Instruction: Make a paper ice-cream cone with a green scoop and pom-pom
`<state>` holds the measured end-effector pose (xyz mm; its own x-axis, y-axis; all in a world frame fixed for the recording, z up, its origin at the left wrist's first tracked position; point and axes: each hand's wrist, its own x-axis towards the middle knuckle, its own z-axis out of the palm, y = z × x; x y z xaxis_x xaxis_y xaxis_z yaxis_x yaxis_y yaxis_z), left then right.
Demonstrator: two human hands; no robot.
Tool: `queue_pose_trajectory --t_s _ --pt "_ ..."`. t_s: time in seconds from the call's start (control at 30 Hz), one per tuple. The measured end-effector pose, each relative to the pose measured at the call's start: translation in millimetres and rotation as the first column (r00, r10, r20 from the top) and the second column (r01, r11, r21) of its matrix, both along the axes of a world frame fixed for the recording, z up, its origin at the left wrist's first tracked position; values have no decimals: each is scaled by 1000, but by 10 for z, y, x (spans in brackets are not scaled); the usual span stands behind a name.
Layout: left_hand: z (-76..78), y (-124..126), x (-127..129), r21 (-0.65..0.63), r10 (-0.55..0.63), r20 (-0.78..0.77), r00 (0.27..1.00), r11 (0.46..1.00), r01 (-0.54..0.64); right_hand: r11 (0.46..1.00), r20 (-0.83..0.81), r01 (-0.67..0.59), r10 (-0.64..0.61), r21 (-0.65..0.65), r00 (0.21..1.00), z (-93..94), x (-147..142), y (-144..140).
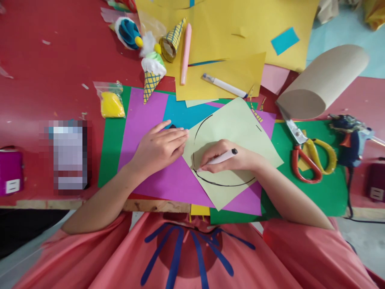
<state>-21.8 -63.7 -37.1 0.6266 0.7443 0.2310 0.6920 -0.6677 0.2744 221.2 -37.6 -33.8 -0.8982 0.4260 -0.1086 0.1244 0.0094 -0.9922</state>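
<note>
My right hand [231,159] grips a white marker [219,158] with a black cap, its tip touching a pale green paper sheet [237,124] at the left side of a black curved line drawn on it. My left hand [161,146] lies flat, fingers spread, on the purple sheet [144,120], its fingertips pressing the pale green sheet's left edge. Under these lie a blue sheet [183,114] and a green sheet [112,140] on the red table [51,68].
Scissors [309,154] with red and yellow handles and a glue gun [350,138] lie to the right. A cardboard roll [323,80], yellow paper [240,28], another white marker [224,85], a pink stick [185,52], paper ice-cream cones [152,76] and bagged yellow clay [112,103] sit farther back.
</note>
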Motion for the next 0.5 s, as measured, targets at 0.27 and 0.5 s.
queue_pose_trajectory --t_s 0.27,0.5 --pt "2 1 -1 67 -11 -28 1000 998 13 920 118 353 -375 169 920 -63 -64 -92" --pt "49 1 -2 57 -46 -80 996 997 51 663 126 705 -745 254 655 -115 -74 -73"
